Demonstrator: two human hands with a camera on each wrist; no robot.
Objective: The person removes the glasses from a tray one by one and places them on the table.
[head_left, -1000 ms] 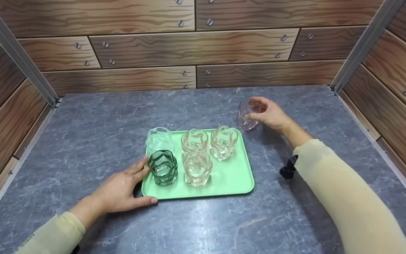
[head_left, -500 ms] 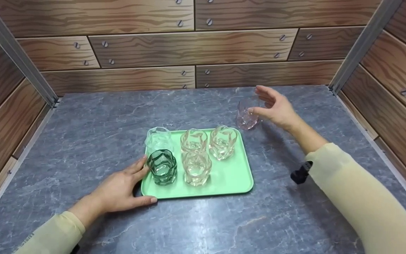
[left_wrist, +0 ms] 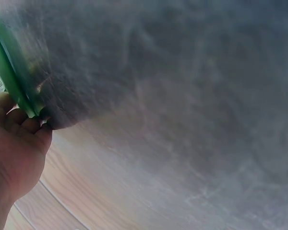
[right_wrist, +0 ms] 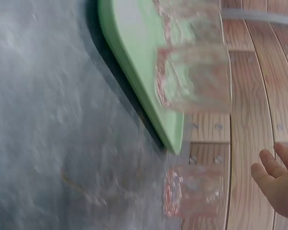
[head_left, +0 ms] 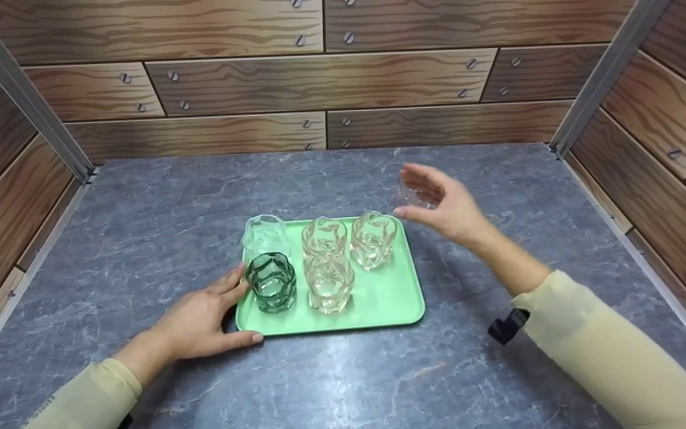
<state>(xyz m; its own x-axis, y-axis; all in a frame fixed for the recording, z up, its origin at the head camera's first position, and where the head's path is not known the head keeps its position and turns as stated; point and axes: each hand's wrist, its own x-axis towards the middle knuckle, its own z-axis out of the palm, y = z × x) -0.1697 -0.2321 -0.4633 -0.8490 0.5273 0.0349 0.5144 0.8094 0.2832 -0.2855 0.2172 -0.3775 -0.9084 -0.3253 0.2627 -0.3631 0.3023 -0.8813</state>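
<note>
"Standing where, the pink glass?"
"Just off the green tray; in head view, partly behind the right hand, fingers spread."
"Left hand?"
"Spread too, touching the tray."

The tray is plain light green. Near its left near corner comes a dark green glass, see-through; at the left far corner, a clear glass with a faint bluish tint. Three clear glasses show a slight pinkish-beige cast. Off the tray's right far corner, one glass is pale pink. The surface is blue-grey with whitish marble veining; along its edges, the walls carry brown wood-grain. Both sleeves are pale yellow.
</note>
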